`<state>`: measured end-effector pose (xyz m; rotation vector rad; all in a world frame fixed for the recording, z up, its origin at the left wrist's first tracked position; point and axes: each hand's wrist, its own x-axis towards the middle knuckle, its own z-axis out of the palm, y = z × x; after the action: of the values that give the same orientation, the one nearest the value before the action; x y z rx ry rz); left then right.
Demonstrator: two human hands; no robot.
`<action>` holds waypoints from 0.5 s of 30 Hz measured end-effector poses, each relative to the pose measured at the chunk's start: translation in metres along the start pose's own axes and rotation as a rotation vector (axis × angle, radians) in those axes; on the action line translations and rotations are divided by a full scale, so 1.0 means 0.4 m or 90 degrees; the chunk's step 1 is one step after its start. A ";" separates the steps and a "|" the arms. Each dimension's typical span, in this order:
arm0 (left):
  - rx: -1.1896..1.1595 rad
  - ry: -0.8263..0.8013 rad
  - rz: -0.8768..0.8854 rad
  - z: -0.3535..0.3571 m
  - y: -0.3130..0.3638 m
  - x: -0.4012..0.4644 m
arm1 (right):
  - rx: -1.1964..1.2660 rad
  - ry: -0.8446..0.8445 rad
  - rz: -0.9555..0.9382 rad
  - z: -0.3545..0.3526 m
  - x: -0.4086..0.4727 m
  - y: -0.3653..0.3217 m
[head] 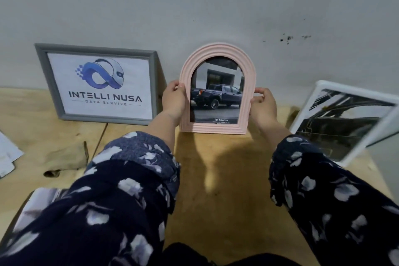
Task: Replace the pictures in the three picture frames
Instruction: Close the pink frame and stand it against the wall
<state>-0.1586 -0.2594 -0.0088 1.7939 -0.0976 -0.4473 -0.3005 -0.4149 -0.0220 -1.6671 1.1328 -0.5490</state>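
Observation:
A pink arched picture frame (248,75) stands upright on the wooden table against the wall, showing a picture of a dark pickup truck. My left hand (173,101) grips its left edge and my right hand (263,106) grips its right edge. To the left a grey rectangular frame (154,84) with a logo print leans on the wall. At the right a white frame (388,119) with a dark picture leans tilted.
The wooden table (226,168) runs under the frames, with the grey wall (194,6) right behind. Loose papers (8,155) lie at the left edge, a brownish cloth (67,157) beside them, and a grey object (38,205) at the lower left.

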 end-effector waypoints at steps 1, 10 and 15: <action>-0.003 0.008 -0.008 0.007 -0.002 0.002 | 0.004 -0.006 0.002 0.001 0.006 0.005; 0.042 0.039 0.022 0.030 0.009 0.014 | 0.012 -0.051 0.013 0.006 0.030 0.013; 0.077 0.061 0.040 0.027 0.022 -0.013 | 0.028 -0.091 0.034 -0.013 0.013 0.006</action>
<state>-0.1658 -0.2702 -0.0014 1.9232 -0.1156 -0.3151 -0.3033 -0.4220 -0.0229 -1.6069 1.0519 -0.4114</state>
